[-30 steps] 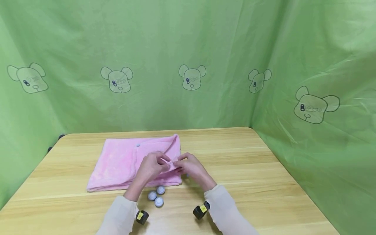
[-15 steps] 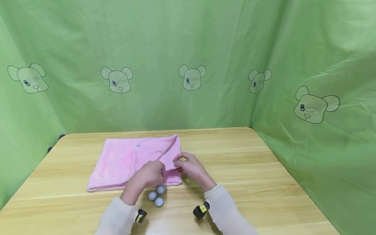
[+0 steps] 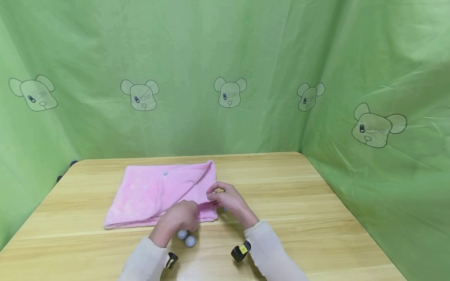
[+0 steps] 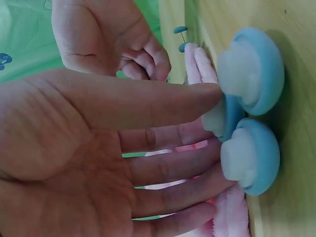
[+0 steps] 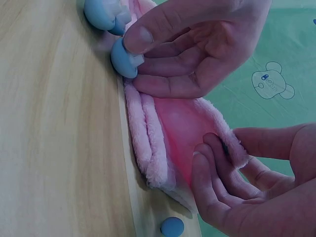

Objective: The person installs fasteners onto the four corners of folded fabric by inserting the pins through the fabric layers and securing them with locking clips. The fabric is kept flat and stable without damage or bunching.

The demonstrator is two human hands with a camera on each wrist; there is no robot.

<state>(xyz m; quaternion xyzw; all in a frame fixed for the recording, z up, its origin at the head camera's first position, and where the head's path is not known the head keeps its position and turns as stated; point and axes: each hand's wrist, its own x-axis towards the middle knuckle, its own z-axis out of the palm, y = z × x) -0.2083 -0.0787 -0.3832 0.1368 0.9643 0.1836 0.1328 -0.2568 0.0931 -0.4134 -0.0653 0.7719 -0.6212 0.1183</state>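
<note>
A folded pink fleece blanket (image 3: 140, 191) lies on the table, its right corner partly lifted. My right hand (image 3: 228, 198) pinches the blanket's raised edge; in the right wrist view a small dark thing shows under that edge between the fingers. Near the blanket's front edge, my left hand (image 3: 178, 216) holds a blue fastener cap (image 5: 121, 59) with a white centre between thumb and fingers, still low at the tabletop. Two like caps, one nearer (image 4: 269, 74) and one lower (image 4: 259, 160), sit beside it. In the head view the left hand hides the held cap.
A small blue round piece (image 5: 172, 226) lies on the table by the blanket's right end, close to the right hand. Another blue button (image 3: 165, 173) sits on the blanket's top. Green curtains (image 3: 225, 128) stand behind and beside the wooden table (image 3: 281, 187).
My left hand has left the blanket edge beside the right hand and come down toward me to the caps, taking one. My right hand has stayed at the edge.
</note>
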